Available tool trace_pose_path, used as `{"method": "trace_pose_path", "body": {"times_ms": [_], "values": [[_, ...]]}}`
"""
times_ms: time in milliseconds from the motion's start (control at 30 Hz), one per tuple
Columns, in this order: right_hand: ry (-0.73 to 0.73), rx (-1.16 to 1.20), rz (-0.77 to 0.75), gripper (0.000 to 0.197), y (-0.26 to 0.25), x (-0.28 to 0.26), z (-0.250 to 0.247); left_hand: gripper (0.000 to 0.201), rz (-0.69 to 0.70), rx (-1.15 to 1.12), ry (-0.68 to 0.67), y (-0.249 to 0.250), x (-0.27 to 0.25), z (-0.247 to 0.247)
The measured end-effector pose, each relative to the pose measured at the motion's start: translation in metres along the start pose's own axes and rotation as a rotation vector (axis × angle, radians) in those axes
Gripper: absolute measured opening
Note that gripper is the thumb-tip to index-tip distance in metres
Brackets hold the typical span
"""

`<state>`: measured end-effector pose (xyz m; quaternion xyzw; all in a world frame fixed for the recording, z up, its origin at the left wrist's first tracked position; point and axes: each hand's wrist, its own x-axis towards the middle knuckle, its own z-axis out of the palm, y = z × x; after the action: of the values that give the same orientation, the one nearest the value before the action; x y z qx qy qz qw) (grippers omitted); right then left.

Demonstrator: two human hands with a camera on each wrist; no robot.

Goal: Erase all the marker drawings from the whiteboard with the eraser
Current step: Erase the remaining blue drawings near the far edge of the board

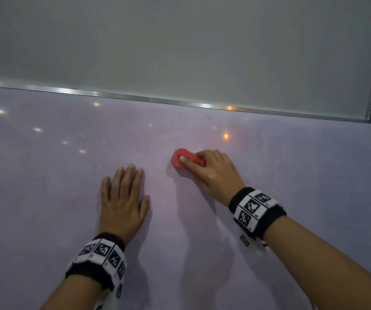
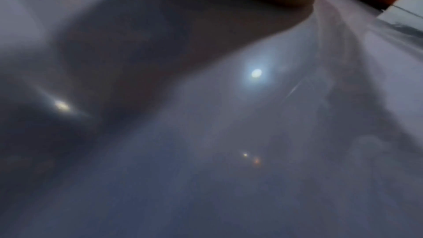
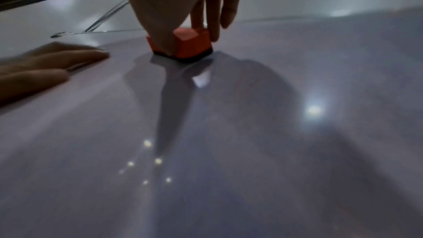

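head view: the red eraser is gripped by the right hand, fingers curled over its top, and pressed flat on the whiteboard. The left hand is laid flat and holds nothing. No marker lines can be made out.
left wrist view: mostly blur and glare, so nothing useful is shown.
right wrist view: the eraser's dark felt base is seen against the board.
handling guess: probably light, stiff on top and soft underneath; best pinched by the long sides, since the glossy board looks slippery.
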<state>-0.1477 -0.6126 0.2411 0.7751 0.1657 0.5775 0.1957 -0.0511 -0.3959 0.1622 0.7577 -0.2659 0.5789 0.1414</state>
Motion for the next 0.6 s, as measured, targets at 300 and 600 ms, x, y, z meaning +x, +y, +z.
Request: {"method": "trace_pose_path", "body": {"times_ms": [300,600], "values": [[0.025,0.011,0.133,0.049,-0.02,-0.008,0.003,0.058,0.018,-0.021,-0.029,-0.001,-0.001,0.002],[0.005,0.006,0.28,0.047,-0.017,-0.003,-0.001,0.059,0.016,-0.041,-0.008,-0.002,-0.003,0.002]]}}
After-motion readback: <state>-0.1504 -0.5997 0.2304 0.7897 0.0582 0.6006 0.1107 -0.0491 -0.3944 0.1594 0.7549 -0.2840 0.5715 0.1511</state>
